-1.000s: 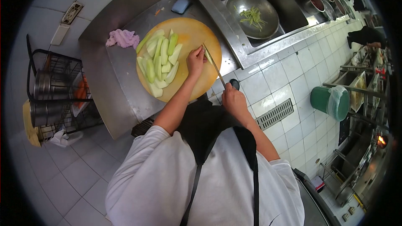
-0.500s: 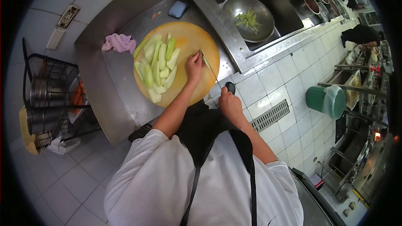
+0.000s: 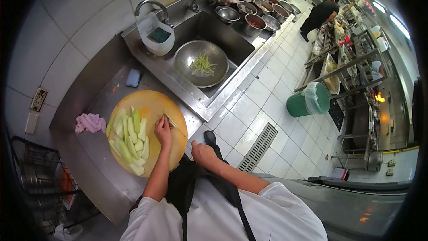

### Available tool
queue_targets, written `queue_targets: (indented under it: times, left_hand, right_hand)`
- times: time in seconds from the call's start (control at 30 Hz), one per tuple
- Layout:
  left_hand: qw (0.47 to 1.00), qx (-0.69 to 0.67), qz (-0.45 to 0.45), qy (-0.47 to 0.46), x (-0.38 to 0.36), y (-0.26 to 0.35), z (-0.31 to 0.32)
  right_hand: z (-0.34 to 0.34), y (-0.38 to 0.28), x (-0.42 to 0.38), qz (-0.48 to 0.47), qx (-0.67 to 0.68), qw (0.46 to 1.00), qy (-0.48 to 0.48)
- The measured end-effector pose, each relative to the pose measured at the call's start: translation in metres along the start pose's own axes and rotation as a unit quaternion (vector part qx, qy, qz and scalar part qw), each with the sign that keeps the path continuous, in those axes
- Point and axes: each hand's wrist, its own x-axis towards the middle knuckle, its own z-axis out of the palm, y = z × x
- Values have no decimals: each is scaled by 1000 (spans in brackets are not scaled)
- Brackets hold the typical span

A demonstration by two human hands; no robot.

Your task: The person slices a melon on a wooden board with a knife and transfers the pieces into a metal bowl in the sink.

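A gooseneck faucet (image 3: 165,14) is newly revealed beside the sink (image 3: 238,38); a vegetable piece (image 3: 170,124) is pinched by the left grip (image 3: 163,131), the knife (image 3: 179,130) clasped by the right grip (image 3: 205,155).

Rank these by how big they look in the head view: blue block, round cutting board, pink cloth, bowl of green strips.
1. Round cutting board
2. Bowl of green strips
3. Pink cloth
4. Blue block

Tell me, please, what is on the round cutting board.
The cutting board holds pale green vegetable pieces; the left hand and knife blade are over it. Surface beneath them is hidden.
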Motion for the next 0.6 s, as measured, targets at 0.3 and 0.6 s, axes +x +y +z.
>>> queue_targets:
  times: [0.3, 0.6]
  left_hand:
    - [999, -26, -8, 25, -3, -6, -7]
    - [999, -28, -15, 7, -7, 7, -8]
  right_hand:
    - [6, -8, 15, -8, 16, 1000, -18]
    - [5, -11, 20, 4, 6, 1000, -22]
